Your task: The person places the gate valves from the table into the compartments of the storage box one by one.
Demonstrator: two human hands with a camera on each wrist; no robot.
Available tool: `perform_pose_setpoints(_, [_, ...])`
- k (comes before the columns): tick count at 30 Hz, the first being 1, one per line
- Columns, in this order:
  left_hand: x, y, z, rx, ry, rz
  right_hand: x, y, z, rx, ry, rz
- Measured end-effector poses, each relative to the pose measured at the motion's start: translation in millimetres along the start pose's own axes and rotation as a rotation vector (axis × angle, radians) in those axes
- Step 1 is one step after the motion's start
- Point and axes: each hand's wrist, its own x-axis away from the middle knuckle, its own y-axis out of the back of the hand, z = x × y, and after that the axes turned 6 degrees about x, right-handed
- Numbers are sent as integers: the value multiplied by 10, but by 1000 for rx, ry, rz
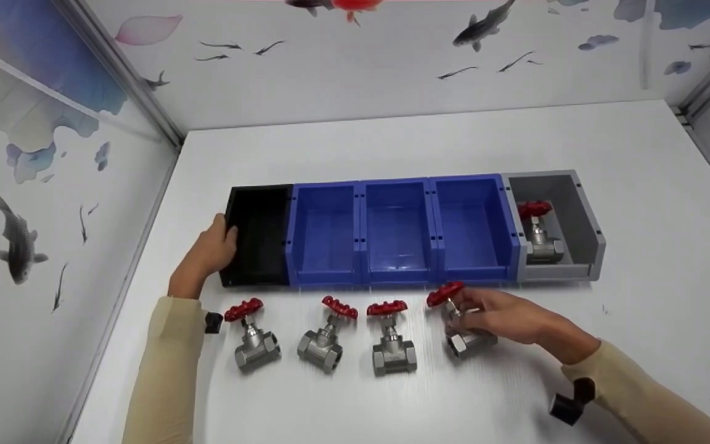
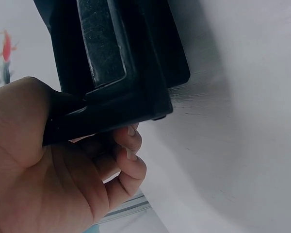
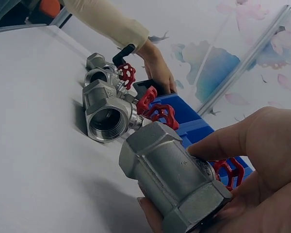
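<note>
The right hand point(image 1: 509, 314) has thumb and fingers clamped on a valve point(image 1: 463, 344); its red wheel point(image 1: 445, 294) sits just past the fingertips, and its steel body slants below them. Whether the body clears the table point(image 1: 441, 407) I cannot tell. Three loose valves point(image 1: 394, 357) rest in a row from those fingertips toward the other arm, untouched.

Just ahead of the fingers stand three blue bins point(image 1: 390, 282). To their right is a grey bin point(image 1: 555, 272) holding a fifth valve point(image 1: 543, 250); at the left end, a black bin point(image 1: 259, 280). There the left hand point(image 1: 210, 246) grips the outer wall, thumb inside, fingers curled outside.

As I judge it, smooth steel could roll in the right fingers if the thumb eased. The wheel, close to the blue front edges, could catch there on a low lift, and a sideways swing could knock the nearest loose valve. A tug by the left fingers might skew the bins.

The table is white and faintly streaked, shadowed beneath the right fingers. Farthest from them rise pale walls point(image 1: 355, 80) painted with fish, joined by metal posts point(image 1: 124, 68).
</note>
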Motion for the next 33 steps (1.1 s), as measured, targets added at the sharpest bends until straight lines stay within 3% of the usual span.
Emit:
perform_pose_setpoints(8, [7,-2,-1,-4,-3,0,0,9,28,-23,0,-15])
perform_pose_setpoints(18, [9,-1,7,2,-11,-4,-10,39,83,73,-17,-83])
perform_pose_setpoints(25, [7,6,9,6,-20,-4,-42,46,105,6,-30,-80])
perform_pose_setpoints(33, [8,-6,17,29,-6,-10,-33,91,166,25,-9,-98])
